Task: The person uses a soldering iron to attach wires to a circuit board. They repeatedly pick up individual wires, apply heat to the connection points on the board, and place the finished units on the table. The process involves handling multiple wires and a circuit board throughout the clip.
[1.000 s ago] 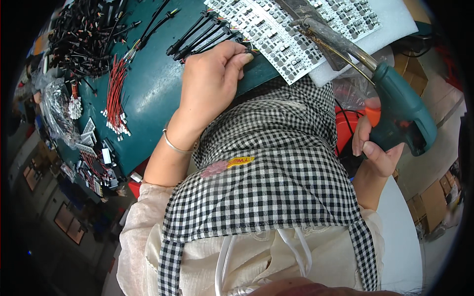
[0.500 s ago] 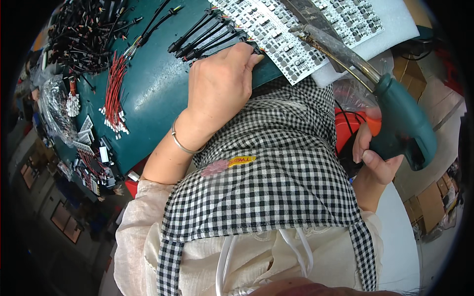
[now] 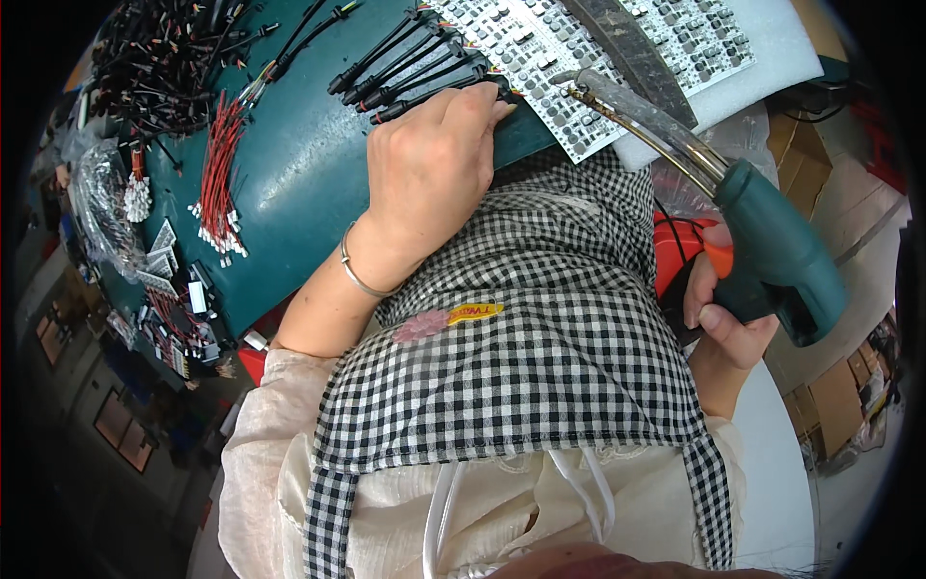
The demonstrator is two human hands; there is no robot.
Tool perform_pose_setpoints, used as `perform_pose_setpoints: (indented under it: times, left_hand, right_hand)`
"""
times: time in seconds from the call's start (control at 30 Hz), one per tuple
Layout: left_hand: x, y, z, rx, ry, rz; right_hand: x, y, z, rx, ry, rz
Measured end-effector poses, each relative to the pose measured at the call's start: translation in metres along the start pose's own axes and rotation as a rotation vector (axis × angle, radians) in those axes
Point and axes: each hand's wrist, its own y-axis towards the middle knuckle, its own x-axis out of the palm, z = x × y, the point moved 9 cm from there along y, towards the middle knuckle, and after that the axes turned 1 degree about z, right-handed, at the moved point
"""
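Observation:
My left hand (image 3: 429, 174) is closed in a pinch on a black cable (image 3: 504, 90) at the left edge of a white circuit board panel (image 3: 540, 58). Its fingertips are mostly hidden behind the back of the hand. Several similar black cables (image 3: 395, 63) lie side by side beyond it, their thin coloured wires meeting the panel's edge. In my right hand (image 3: 728, 328) is a green soldering gun (image 3: 786, 256) with an orange trigger, its fingers wrapped around the handle. The gun's metal tip points left over the panel, near its lower left part.
A dark flat bar (image 3: 632, 53) lies across the panel, which rests on white foam (image 3: 786, 68). Red wires with white plugs (image 3: 222, 179) lie on the green table (image 3: 299, 193). Farther left are a heap of black cables (image 3: 159, 63) and a clear plastic bag (image 3: 101, 193).
The soldering gun and my right hand have shifted slightly left and toward me, uncovering more of the dark bar. My left hand has stayed nearly in place.

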Motion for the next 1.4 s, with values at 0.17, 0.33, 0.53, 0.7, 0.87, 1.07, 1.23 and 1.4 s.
perform_pose_setpoints:
  times: [0.17,0.33,0.53,0.7,0.87,1.07,1.23,1.4]
  left_hand:
    - [0.0,0.001,0.0,0.036,0.015,-0.023]
    - [-0.004,0.005,0.002,0.044,0.046,-0.05]
    - [-0.004,0.004,0.004,0.064,0.064,-0.06]
    - [-0.002,0.003,0.003,0.078,0.086,-0.079]
    - [-0.002,0.003,0.002,0.07,0.098,-0.095]
    - [-0.002,0.004,0.003,0.065,0.104,-0.108]
    - [-0.001,0.003,0.004,0.082,0.116,-0.118]
    - [-0.001,0.003,0.003,0.07,0.124,-0.139]
  right_hand:
    - [0.003,0.0,0.002,0.04,0.012,0.001]
    - [0.001,-0.002,0.009,0.036,-0.047,-0.039]
    - [0.004,-0.005,0.013,0.05,-0.101,-0.042]
    - [0.008,-0.006,0.01,0.1,-0.167,-0.051]
    - [0.004,-0.007,0.009,0.055,-0.208,-0.029]
    - [0.0,-0.009,0.01,0.018,-0.299,-0.073]
    - [0.004,-0.001,0.004,-0.018,-0.084,-0.05]
    - [0.005,0.002,-0.005,-0.025,-0.024,0.064]
